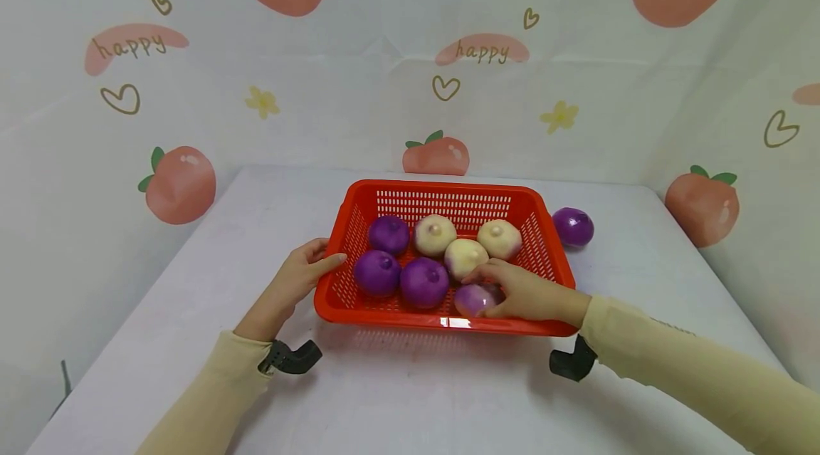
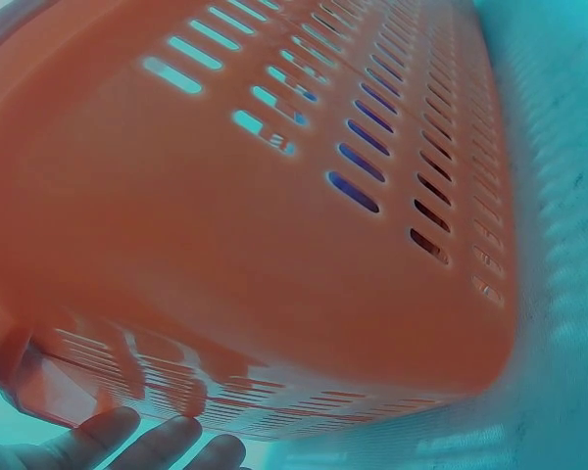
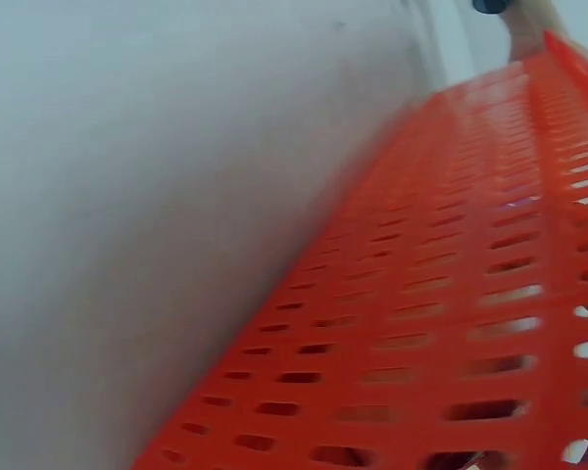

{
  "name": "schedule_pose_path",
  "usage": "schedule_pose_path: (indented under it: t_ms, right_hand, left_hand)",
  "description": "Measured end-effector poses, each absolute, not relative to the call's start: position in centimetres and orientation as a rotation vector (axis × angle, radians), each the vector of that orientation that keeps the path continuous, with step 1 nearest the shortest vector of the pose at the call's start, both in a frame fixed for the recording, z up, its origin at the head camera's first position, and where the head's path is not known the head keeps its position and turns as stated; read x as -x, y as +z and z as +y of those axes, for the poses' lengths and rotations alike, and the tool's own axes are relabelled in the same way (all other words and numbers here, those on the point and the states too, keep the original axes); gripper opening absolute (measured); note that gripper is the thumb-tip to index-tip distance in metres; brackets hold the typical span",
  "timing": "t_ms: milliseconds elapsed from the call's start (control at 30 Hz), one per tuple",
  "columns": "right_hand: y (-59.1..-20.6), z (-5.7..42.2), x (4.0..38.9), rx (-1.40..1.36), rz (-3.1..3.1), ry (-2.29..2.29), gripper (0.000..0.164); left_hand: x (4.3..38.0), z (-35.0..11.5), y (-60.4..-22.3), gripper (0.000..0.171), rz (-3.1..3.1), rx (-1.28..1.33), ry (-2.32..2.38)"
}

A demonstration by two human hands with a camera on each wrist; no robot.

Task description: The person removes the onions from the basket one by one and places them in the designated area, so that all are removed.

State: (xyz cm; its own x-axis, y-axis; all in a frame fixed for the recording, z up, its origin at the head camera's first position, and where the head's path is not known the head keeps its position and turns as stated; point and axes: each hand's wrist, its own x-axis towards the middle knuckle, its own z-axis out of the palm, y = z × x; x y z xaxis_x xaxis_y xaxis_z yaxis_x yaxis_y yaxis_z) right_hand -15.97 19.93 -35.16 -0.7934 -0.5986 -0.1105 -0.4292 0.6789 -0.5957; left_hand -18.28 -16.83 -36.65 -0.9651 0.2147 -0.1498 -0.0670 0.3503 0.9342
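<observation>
A red plastic basket (image 1: 448,327) with slotted walls stands on the table, holding several onions. Three purple onions (image 1: 425,283) sit in its left half, and three pale ones (image 1: 466,259) with a purple tinge lie toward the back and right. My left hand (image 1: 301,283) grips the basket's left rim, thumb over the edge; its fingers (image 2: 167,443) lie against the outer wall in the left wrist view. Inside the front right of the basket, my right hand (image 1: 522,293) holds a glossy purple-and-white onion (image 1: 474,300) between thumb and fingers. The right wrist view shows only the basket's outside (image 3: 412,313), hiding that hold.
One more purple onion (image 1: 573,227) lies on the table just beyond the basket's right side. A white cloth with printed peaches hangs behind the white-covered table (image 1: 410,398) and along its sides. Black wrist mounts (image 1: 291,357) sit on both wrists.
</observation>
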Motion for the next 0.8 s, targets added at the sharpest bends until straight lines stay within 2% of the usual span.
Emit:
schedule_pose_path:
  t_ms: [233,433,800]
  right_hand:
    - [-34.0,20.8,15.9,0.683,2.6,-0.969,0.047]
    - [-33.0,22.0,16.1,0.632,2.619,-1.046,0.057]
    - [-30.8,23.6,15.7,0.582,2.639,-1.23,0.057]
  left_hand:
    - [18.3,-16.9,-36.8,0.052,2.358,-0.143,1.665]
    - [18.2,-16.8,-36.6,0.05,2.355,-0.13,1.662]
    - [18.2,-16.8,-36.7,0.049,2.351,-0.139,1.672]
